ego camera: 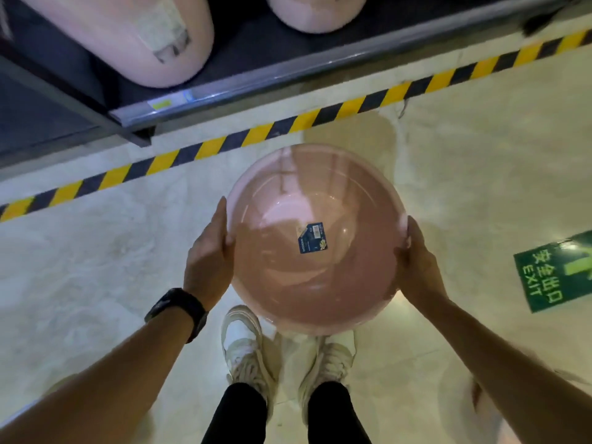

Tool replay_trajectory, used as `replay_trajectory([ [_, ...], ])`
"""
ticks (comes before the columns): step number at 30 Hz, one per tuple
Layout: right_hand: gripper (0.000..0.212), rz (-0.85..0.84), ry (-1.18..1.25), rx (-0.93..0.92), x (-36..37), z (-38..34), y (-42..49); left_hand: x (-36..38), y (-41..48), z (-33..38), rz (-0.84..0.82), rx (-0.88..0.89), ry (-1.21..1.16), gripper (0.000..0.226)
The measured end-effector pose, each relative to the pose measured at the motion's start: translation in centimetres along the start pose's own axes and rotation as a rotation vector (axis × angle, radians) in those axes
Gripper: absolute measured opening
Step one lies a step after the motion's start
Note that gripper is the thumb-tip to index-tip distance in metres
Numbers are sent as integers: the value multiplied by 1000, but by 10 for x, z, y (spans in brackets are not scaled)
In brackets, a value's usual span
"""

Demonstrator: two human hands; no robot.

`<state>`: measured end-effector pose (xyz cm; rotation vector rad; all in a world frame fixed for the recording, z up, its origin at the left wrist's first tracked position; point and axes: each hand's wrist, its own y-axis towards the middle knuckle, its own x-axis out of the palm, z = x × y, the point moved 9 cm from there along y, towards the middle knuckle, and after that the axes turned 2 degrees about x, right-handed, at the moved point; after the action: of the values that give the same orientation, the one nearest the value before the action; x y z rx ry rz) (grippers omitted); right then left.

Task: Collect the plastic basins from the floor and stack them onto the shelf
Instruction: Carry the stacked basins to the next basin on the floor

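A round pink plastic basin [315, 270] with a blue label inside is held up above the floor in front of me. My left hand [209, 251] grips its left rim and my right hand [416, 264] grips its right rim. Ahead, on the low dark shelf [243, 72], pink basins lie upside down: a large one [128, 33] at the left and another [314, 11] at the top middle, cut off by the frame.
A yellow-and-black hazard stripe [288, 126] runs across the pale floor in front of the shelf. A green exit sign [557, 274] is stuck to the floor at the right. My two white shoes [243, 350] stand below the basin.
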<state>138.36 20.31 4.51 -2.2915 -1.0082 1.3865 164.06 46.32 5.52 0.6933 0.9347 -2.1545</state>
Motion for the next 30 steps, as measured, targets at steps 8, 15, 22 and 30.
replay_trajectory([
  [8,54,282,237,5,-165,-63,-105,-116,-48,175,131,189,-164,56],
  [15,49,550,376,73,-291,-107,-246,-191,-123,290,26,285,-333,51],
  [22,43,748,729,153,-375,-135,-407,-265,-205,391,-82,409,-440,38],
  [30,33,1090,1019,149,-433,-135,-573,-305,-291,509,-243,593,-566,34],
])
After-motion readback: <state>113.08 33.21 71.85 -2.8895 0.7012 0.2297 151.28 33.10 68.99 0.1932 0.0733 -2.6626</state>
